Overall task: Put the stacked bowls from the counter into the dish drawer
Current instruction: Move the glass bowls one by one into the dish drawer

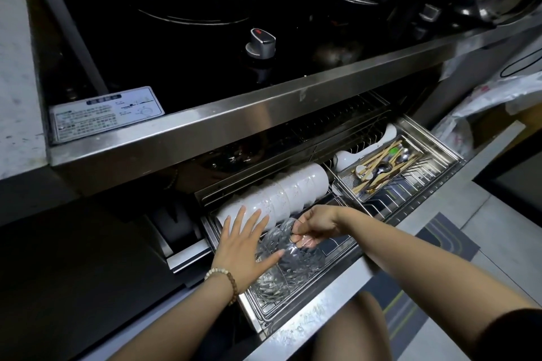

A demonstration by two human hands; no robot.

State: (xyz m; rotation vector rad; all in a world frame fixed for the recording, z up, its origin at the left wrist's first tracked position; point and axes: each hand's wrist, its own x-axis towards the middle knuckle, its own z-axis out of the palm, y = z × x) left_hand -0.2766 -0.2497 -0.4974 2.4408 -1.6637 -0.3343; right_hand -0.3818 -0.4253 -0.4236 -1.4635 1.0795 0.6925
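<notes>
Down in the dish drawer [308, 312], the stacked glass bowls [293, 265] are lying on their sides. The right hand [318, 226] is pinching 1 bowl's rim; the left hand [243, 246] is resting on them, fingers spread. White bowls [281, 193] are sitting just behind. The job is looking nearly done: only letting go is left.

dish drawer [322, 296]: pulled open under the hob [176, 38]
glass bowls [296, 264]: stacked, tilted, at drawer's front left corner
left hand [243, 246]: your fingers straight, spread, resting on the glass bowls
right hand [316, 223]: you pinch the top rim
white bowls [281, 193]: row on edge, just behind
cutlery tray [390, 167]: drawer's right side
</notes>
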